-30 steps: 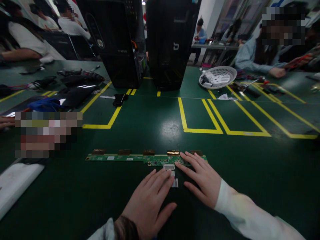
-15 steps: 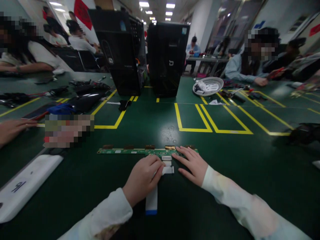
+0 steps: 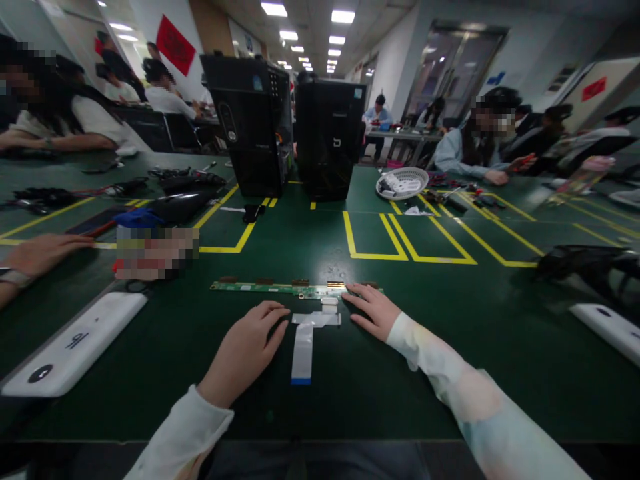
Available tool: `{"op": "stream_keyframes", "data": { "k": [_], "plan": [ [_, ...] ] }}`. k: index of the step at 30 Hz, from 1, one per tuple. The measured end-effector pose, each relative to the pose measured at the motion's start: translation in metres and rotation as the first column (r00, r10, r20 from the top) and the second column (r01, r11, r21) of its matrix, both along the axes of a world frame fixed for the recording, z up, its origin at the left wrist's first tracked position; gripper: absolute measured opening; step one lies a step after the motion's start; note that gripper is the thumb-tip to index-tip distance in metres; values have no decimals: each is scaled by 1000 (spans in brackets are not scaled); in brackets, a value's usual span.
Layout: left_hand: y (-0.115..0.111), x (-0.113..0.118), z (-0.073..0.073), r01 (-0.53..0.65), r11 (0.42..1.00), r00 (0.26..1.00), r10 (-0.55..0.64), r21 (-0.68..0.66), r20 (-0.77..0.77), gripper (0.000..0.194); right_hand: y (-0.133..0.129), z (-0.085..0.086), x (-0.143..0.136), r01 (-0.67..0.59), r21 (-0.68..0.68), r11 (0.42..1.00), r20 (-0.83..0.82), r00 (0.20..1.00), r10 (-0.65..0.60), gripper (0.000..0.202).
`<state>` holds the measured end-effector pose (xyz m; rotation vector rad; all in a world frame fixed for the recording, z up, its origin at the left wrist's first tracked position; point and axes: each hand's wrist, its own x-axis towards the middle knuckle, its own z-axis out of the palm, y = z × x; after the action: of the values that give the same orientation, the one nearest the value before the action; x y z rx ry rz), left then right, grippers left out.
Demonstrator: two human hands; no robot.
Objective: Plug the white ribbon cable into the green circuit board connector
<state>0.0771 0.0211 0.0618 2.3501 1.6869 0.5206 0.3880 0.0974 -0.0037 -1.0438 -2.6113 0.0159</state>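
A long, narrow green circuit board (image 3: 280, 289) lies across the green table, with brown and gold tabs along its far edge. Below its connector lies a white flat ribbon cable (image 3: 303, 350), bent into a T shape and ending in a blue tip near me. My left hand (image 3: 250, 350) is just left of the cable, empty, thumb and fingers apart. On the board's right end rest the fingertips of my right hand (image 3: 373, 312), its fingers spread and holding nothing; they cover part of that end.
Two black computer towers (image 3: 327, 140) stand at the back. A white basket (image 3: 403, 183) sits right of them. White devices (image 3: 75, 347) lie at both sides. At the left, a person's hand (image 3: 47, 253) rests on the table. Other people sit farther back.
My left hand has let go of the ribbon cable and moved left, its fingers now apart. My right hand stays at the board's right end. The view has tilted and shifted.
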Motion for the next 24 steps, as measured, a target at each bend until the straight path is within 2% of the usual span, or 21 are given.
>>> {"op": "stream_keyframes", "data": {
  "k": [2,6,9,13,18,24],
  "plan": [
    [-11,-20,-8,-48,999,998,49,7,-30,39,0,-1,2,-20,29,999,-28,999,21,47],
    [-32,-59,-32,-153,983,983,163,105,-88,43,2,0,1,-66,73,995,-105,992,73,39],
    [-41,-76,-46,-191,962,970,215,194,-113,45,1,2,-9,-135,65,989,-178,973,144,40],
    [-41,-75,-50,-226,938,953,270,264,-142,46,-9,5,-29,-199,31,979,-198,959,201,43],
    [-27,-68,-50,-225,932,946,279,286,-167,46,-22,16,-41,-90,-95,991,19,996,92,51],
    [-23,-68,-52,-230,933,948,279,278,-153,47,-32,24,-30,-39,-145,989,78,996,51,51]
  ]
}}
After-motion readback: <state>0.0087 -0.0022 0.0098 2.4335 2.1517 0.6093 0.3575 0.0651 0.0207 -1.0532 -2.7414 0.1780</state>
